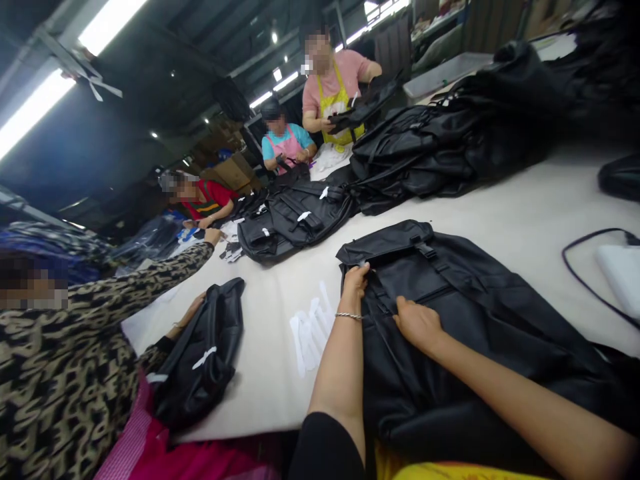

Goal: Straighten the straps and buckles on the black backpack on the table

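Note:
A black backpack lies flat on the pale table in front of me. My left hand, with a thin bracelet on the wrist, pinches the fabric near a strap at the bag's upper left edge. My right hand rests flat on the bag's front panel, pressing it down beside a thin strap. Several white paper tags lie on the table just left of the bag.
A person in a patterned top at my left holds another black bag. More black bags lie at centre and piled at the back right. Three other people work along the far side. A black cord and white object lie at right.

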Motion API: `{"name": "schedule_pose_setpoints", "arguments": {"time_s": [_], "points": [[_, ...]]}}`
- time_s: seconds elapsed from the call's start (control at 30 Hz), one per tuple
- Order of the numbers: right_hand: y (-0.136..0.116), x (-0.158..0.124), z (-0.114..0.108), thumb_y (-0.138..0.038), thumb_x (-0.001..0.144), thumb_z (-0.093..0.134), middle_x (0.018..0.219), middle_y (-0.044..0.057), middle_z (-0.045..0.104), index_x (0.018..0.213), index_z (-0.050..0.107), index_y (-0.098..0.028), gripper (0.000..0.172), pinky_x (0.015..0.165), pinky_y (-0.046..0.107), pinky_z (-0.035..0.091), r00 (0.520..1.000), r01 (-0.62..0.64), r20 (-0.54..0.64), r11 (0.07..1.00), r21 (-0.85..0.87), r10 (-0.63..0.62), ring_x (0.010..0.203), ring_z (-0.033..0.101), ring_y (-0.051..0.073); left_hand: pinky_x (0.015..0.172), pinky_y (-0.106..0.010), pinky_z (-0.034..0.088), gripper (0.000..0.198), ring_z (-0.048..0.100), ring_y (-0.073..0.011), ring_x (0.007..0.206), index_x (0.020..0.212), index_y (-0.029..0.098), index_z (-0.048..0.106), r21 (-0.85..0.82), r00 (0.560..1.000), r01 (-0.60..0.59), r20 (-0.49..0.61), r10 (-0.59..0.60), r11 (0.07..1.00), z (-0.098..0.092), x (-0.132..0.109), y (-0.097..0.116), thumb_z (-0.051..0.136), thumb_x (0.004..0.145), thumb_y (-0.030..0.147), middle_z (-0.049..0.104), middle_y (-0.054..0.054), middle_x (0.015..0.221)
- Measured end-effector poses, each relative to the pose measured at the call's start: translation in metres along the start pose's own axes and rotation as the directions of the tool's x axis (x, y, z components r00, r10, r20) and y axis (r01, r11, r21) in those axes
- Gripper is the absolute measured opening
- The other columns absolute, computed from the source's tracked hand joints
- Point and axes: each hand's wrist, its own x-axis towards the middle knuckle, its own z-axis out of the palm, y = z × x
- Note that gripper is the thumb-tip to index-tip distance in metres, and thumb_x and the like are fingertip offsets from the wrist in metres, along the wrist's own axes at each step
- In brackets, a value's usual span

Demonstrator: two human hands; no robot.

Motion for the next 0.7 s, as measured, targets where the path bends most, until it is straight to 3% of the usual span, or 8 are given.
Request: {"name": "schedule_pose_setpoints", "arguments": {"time_s": [0.07, 0.13, 0.27, 0.33, 0.43, 0.53, 0.7], "points": [[0.0, -0.001, 0.002, -0.026, 0.079, 0.044, 0.092, 0.015, 0.056, 0.092, 0.048, -0.013, 0.019, 0.063, 0.032, 0.042, 0.999, -0.002, -0.05, 1.0, 0.02, 0.003, 0.08, 0.059, 0.025, 0.053, -0.024, 0.043, 0.032, 0.056, -0.0122, 0.054, 0.072, 0.014, 0.053, -0.07, 1.0, -0.012, -0.02, 0.011, 0.997, 0.004, 0.0, 0.001, 0.062, 0.061, 0.042, 0.055, -0.001, 0.055], [0.001, -0.001, 0.003, -0.026, 0.078, 0.046, 0.095, 0.017, 0.054, 0.094, 0.048, -0.012, 0.021, 0.066, 0.034, 0.042, 0.997, -0.071, -0.023, 0.989, 0.129, 0.074, 0.082, 0.058, 0.026, 0.048, -0.022, 0.041, 0.034, 0.054, -0.0114, 0.048, 0.072, 0.013, 0.053, -0.117, 0.999, -0.025, -0.043, 0.021, 0.993, 0.008, 0.001, 0.001, 0.064, 0.059, 0.042, 0.053, 0.001, 0.051], [0.004, 0.005, 0.001, -0.022, 0.07, 0.053, 0.086, 0.016, 0.057, 0.079, 0.051, -0.012, 0.014, 0.069, 0.036, 0.04, 0.957, -0.258, 0.248, 0.84, 0.477, 0.153, 0.085, 0.056, 0.028, 0.045, -0.02, 0.037, 0.033, 0.05, -0.0082, 0.044, 0.075, 0.011, 0.055, -0.166, 0.999, -0.017, -0.033, 0.012, 0.986, 0.013, 0.005, -0.002, 0.065, 0.06, 0.039, 0.06, -0.003, 0.057], [0.004, 0.006, -0.001, -0.025, 0.071, 0.05, 0.07, 0.01, 0.057, 0.067, 0.05, -0.014, 0.011, 0.058, 0.03, 0.04, 0.929, -0.303, 0.357, 0.754, 0.583, 0.097, 0.067, 0.058, 0.021, 0.046, -0.02, 0.038, 0.033, 0.052, -0.0088, 0.046, 0.077, 0.011, 0.056, -0.179, 1.0, -0.001, 0.003, 0.001, 0.984, 0.011, 0.007, -0.003, 0.062, 0.063, 0.039, 0.063, -0.005, 0.061], [0.005, 0.001, -0.004, -0.033, 0.078, 0.038, 0.052, -0.001, 0.047, 0.066, 0.044, -0.017, 0.021, 0.04, 0.021, 0.031, 0.892, -0.357, 0.451, 0.605, 0.712, -0.004, 0.038, 0.044, 0.009, 0.051, -0.023, 0.042, 0.033, 0.057, -0.0125, 0.053, 0.08, 0.009, 0.058, -0.195, 0.997, 0.032, 0.078, -0.017, 0.98, 0.006, 0.009, -0.004, 0.059, 0.067, 0.039, 0.065, -0.01, 0.066], [0.009, -0.008, -0.002, -0.035, 0.081, 0.031, 0.048, -0.005, 0.041, 0.067, 0.038, -0.019, 0.022, 0.034, 0.018, 0.022, 0.874, -0.405, 0.483, 0.472, 0.783, -0.05, 0.031, 0.032, 0.004, 0.059, -0.029, 0.047, 0.027, 0.06, -0.016, 0.06, 0.078, 0.007, 0.059, -0.224, 0.994, 0.045, 0.104, -0.022, 0.973, 0.006, 0.011, -0.003, 0.056, 0.07, 0.033, 0.066, -0.011, 0.067], [0.014, -0.017, 0.008, -0.039, 0.079, 0.033, 0.041, -0.007, 0.038, 0.067, 0.036, -0.019, 0.024, 0.03, 0.017, 0.015, 0.909, -0.378, 0.409, 0.249, 0.892, -0.084, 0.027, 0.027, 0.004, 0.065, -0.031, 0.049, 0.014, 0.061, -0.0157, 0.058, 0.066, 0.009, 0.055, -0.263, 0.999, -0.018, -0.044, 0.007, 0.965, 0.022, 0.024, -0.001, 0.055, 0.071, 0.022, 0.062, -0.007, 0.053]]}}
